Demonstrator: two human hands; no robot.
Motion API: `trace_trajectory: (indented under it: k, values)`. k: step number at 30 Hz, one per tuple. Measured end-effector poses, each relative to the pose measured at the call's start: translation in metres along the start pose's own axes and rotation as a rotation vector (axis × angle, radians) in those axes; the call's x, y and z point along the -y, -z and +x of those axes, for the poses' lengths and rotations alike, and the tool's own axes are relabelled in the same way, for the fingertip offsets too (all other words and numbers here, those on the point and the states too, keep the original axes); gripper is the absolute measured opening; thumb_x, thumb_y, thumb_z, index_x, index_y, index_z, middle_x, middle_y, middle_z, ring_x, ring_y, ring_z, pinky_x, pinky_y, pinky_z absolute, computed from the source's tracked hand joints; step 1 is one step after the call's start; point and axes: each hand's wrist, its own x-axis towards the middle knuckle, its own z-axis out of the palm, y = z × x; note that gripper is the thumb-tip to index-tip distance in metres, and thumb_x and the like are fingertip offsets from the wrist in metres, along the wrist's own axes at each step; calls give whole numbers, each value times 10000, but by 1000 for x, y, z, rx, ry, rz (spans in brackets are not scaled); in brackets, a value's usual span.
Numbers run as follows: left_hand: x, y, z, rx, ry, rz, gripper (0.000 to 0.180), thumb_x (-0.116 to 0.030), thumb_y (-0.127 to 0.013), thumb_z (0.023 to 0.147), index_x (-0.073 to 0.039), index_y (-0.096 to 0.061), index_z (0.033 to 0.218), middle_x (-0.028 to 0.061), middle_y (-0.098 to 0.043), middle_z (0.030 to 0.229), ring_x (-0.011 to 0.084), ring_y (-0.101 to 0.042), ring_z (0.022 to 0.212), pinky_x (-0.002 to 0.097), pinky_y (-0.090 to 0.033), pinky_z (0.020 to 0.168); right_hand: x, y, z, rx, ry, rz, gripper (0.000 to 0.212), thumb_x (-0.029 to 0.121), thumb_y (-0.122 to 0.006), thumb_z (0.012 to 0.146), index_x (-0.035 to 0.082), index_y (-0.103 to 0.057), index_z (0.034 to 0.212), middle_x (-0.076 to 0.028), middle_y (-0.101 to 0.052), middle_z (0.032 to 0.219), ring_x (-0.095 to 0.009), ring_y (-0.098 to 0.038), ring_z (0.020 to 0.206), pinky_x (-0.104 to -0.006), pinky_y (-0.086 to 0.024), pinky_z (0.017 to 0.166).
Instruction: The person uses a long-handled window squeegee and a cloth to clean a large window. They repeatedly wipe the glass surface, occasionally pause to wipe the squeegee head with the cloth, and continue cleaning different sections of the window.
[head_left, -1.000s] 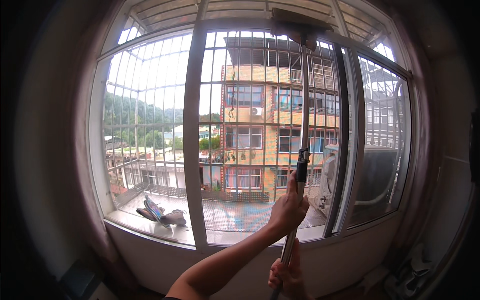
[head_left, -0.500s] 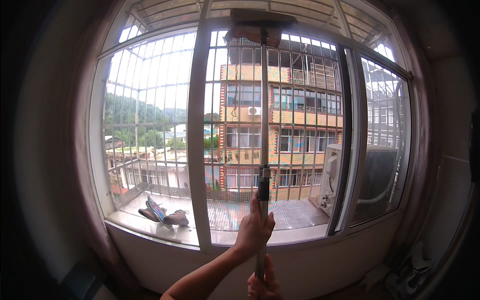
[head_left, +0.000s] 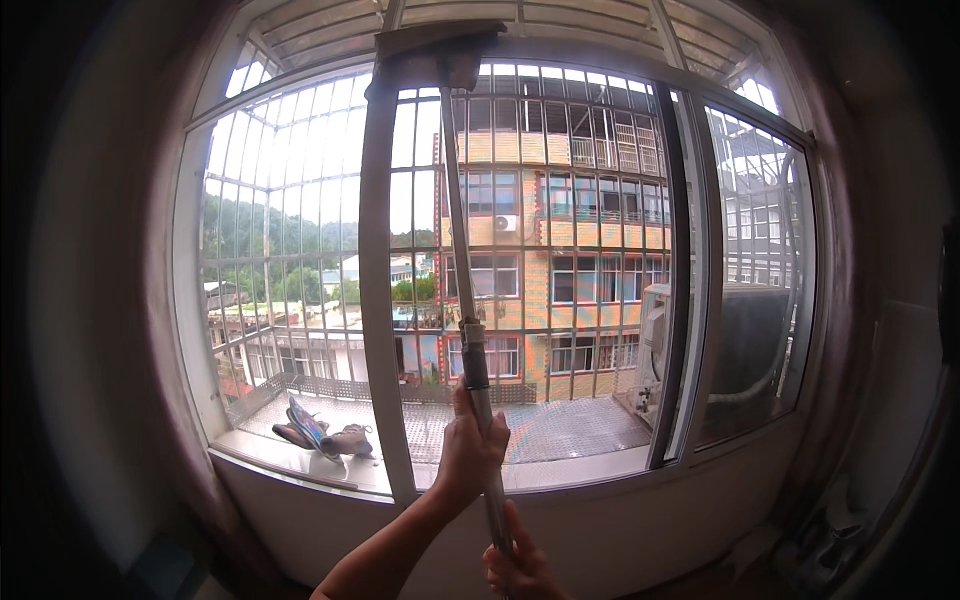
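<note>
Both my hands hold a long-handled window wiper [head_left: 459, 220] with a metal telescopic pole. Higher up is my left hand [head_left: 468, 452], wrapped round the pole just below its dark grip collar, the index finger stretched along it. Lower down, my right hand [head_left: 520, 562] closes round the pole near the bottom edge of the view. The pole leans to the left toward its top. Its wide dark head [head_left: 432, 52], with a flap hanging beneath, lies at the upper window frame, across the top of the left upright [head_left: 378, 250].
A barred cage surrounds the window outside. Shoes [head_left: 322, 432] rest on the sill at left. An air-conditioner unit [head_left: 745, 340] stands outside at right. A brick building [head_left: 540, 230] rises beyond the bars. Dark curtains [head_left: 165, 330] hang at the window's sides.
The wiper's head has moved left along the upper frame, and the pole now tilts left instead of standing nearly upright. My left hand has shifted slightly left with it.
</note>
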Motion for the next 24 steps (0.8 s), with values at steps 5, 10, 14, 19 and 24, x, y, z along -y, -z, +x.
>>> trace_trajectory:
  k: [5, 10, 14, 19, 24]
  values:
    - [-14, -34, 2, 4, 3, 23, 619, -130, -490, 853, -29, -104, 1326, 194, -561, 610, 331, -602, 542, 416, -471, 496, 17, 35, -13, -17, -35, 52, 670, 113, -469, 928, 265, -73, 1447, 25, -446, 710, -48, -404, 492, -199, -374, 423]
    - [-28, -71, 0, 57, 1, -6, 621, -138, -490, 853, -44, -96, 1324, 212, -566, 609, 390, -599, 564, 449, -468, 515, 35, 64, -31, -34, -3, 183, 674, 102, -479, 922, 249, -84, 1447, 25, -452, 714, -48, -410, 506, -197, -386, 441]
    - [-41, -105, 0, 117, 16, -26, 626, -148, -488, 854, -33, -88, 1322, 219, -553, 579, 426, -585, 574, 479, -454, 529, 44, 85, -44, -144, -86, 279, 676, 100, -485, 918, 248, -90, 1446, 21, -461, 715, -52, -418, 507, -201, -394, 443]
    - [-56, -160, 5, 140, -34, -16, 589, -109, -511, 838, -31, -162, 1306, 149, -529, 576, 316, -568, 505, 416, -436, 474, 65, 122, -59, -191, 43, 151, 695, 91, -507, 903, 255, -103, 1444, 7, -490, 749, -59, -433, 509, -206, -415, 444]
    - [-76, -216, 19, 214, -95, 11, 606, -112, -496, 839, -29, -121, 1308, 201, -557, 600, 382, -589, 555, 455, -448, 511, 88, 159, -62, -263, 94, 326, 721, 48, -510, 881, 255, -109, 1443, -4, -498, 759, -64, -439, 513, -207, -424, 442]
